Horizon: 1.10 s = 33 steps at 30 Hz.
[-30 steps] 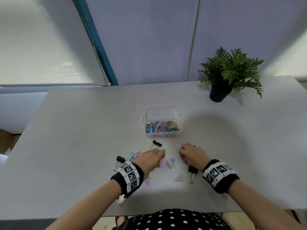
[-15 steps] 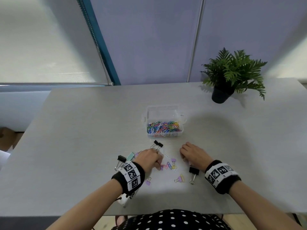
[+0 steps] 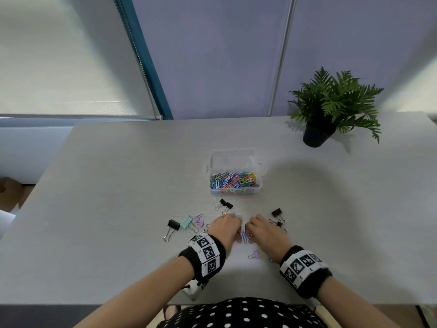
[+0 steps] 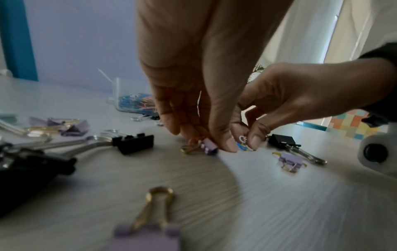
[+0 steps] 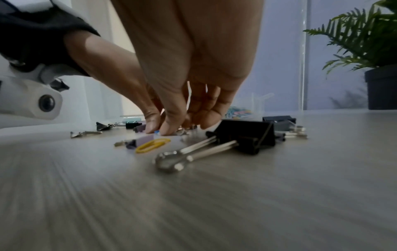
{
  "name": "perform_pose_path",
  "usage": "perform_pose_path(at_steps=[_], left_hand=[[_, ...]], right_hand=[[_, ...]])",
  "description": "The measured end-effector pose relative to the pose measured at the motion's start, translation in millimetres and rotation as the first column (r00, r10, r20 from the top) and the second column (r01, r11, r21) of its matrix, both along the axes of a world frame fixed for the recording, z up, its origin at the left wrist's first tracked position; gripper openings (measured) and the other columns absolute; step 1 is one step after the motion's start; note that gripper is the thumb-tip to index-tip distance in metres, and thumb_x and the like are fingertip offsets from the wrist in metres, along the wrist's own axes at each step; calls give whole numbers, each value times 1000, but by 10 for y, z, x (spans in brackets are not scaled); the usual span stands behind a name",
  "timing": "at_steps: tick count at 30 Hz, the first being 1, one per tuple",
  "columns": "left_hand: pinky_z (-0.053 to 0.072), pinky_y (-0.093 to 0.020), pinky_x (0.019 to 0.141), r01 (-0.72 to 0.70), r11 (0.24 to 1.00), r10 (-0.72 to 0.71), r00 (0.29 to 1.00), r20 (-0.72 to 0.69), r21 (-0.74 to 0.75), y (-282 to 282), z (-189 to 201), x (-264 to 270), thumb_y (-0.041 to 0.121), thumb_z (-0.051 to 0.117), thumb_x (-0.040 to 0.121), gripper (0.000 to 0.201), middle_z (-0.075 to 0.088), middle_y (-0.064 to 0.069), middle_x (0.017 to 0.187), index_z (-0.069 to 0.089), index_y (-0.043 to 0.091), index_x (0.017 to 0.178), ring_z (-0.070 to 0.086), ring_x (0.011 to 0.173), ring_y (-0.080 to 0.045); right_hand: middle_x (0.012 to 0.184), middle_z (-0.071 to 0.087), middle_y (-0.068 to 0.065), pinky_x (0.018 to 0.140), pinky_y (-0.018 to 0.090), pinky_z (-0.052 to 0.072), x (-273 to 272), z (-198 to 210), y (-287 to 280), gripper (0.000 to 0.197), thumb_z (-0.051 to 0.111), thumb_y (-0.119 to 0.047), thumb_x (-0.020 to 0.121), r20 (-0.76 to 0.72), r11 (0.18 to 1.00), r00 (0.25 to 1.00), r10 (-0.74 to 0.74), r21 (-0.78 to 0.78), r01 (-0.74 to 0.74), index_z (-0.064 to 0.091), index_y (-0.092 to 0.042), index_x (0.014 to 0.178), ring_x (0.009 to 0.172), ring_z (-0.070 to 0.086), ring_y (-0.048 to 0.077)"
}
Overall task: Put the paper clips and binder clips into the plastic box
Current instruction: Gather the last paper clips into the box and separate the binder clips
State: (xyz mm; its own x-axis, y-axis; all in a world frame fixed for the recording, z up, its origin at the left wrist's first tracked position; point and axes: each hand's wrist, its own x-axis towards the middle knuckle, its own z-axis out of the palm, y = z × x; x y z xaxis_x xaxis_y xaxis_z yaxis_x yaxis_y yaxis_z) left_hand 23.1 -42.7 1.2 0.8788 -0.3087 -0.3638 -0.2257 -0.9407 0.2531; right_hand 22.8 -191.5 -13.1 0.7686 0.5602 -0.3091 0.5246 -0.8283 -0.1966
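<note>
The plastic box [image 3: 235,183] stands open at the centre of the head view, on the grey table [image 3: 118,209], and holds a heap of coloured paper clips [image 3: 233,179]. Below it in the frame the binder clips lie loose. I count two small black ones [image 3: 224,204] just under the box, one larger black one [image 3: 172,227] and one mint one [image 3: 186,221] at the left, two lilac ones [image 3: 198,221] beside the mint one, two black ones [image 3: 277,216] at the right, and one lilac one [image 3: 255,254] lower down.

The left hand [image 3: 224,229] and the right hand [image 3: 264,233] meet at lower centre. The left fingers pinch a small lilac binder clip [image 4: 207,146] on the table. The right fingertips [image 4: 255,139] are curled onto a small blue object; if they grasp it I cannot tell. One yellow paper clip [image 5: 152,145] lies near them.

One potted fern [image 3: 331,107] stands at upper right.
</note>
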Motion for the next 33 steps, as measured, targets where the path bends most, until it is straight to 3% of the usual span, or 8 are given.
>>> perform_pose_path(at_steps=[4, 9, 13, 15, 18, 22, 27, 33], left_hand=[[49, -34, 80, -4, 1000, 3, 1000, -26, -31, 7, -11, -5, -2, 54, 81, 16, 63, -5, 99, 63, 11, 86, 61, 92, -25], [46, -34, 78, 60, 996, -58, 998, 31, -73, 37, -7, -24, 1, 54, 84, 10, 58, -5, 99, 56, 11, 83, 57, 89, -24], [49, -30, 71, 53, 989, -51, 999, 16, -142, 80, -64, 96, 2, 59, 83, 23, 56, 0, 88, 44, 19, 78, 58, 80, -18], [52, -33, 73, 29, 986, -32, 999, -14, -163, 112, -52, 195, 3, 58, 84, 24, 58, 0, 86, 41, 20, 80, 58, 78, -18], [50, -35, 76, 14, 985, -18, 1000, -21, -173, 152, -15, 286, 0, 58, 82, 23, 62, -3, 92, 46, 16, 93, 59, 82, -21], [49, -37, 79, 97, 987, -97, 995, 1, -126, 121, -18, 282, -6, 55, 80, 23, 61, -9, 99, 51, 8, 98, 60, 92, -25], [45, -42, 88, 183, 983, -183, 983, 27, -5, 36, 14, 263, 2, 45, 90, 16, 55, -17, 112, 54, 0, 104, 53, 107, -31], [44, -44, 95, 207, 976, -207, 978, -10, 72, 10, -28, 263, 2, 38, 93, 21, 50, -20, 117, 52, -3, 108, 46, 115, -35]], right_hand=[[65, 53, -12, 41, 12, 30, -32, -4, -65, 49, 89, -28, 33, 66, 995, 993, 93, -42, -90, 49, -26, 63, 70, 33, 6], [63, 53, -13, 65, 22, 29, -86, 19, -166, 59, 90, -24, 37, 100, 987, 982, 161, 8, -163, 41, -25, 69, 67, 32, 5], [65, 55, -14, 68, 22, 30, -101, 23, -174, 47, 90, -28, 40, 50, 997, 997, 54, 56, -57, 52, -26, 67, 61, 51, 4], [77, 60, -3, 73, 25, 31, -111, 35, -178, 29, 81, -21, 60, 78, 992, 997, 6, 126, -16, 57, -17, 75, 74, 59, 14], [105, 56, 8, 83, 27, 35, -69, 105, -130, 14, 52, -16, 89, -83, 978, 992, -96, 178, 110, 56, -8, 98, 102, 48, 24], [104, 56, 8, 83, 35, 40, -73, 162, 23, 13, 54, -17, 85, -213, 955, 960, -182, 192, 224, 58, -8, 94, 101, 52, 25], [116, 53, 14, 80, 39, 41, -210, 162, 211, 25, 51, -5, 86, -73, 998, 996, -54, 8, 55, 48, -4, 110, 111, 48, 28], [114, 56, 17, 77, 40, 38, -187, 110, 242, 34, 45, 5, 82, 24, 1000, 1000, 8, -13, -8, 44, -2, 114, 106, 49, 31]])
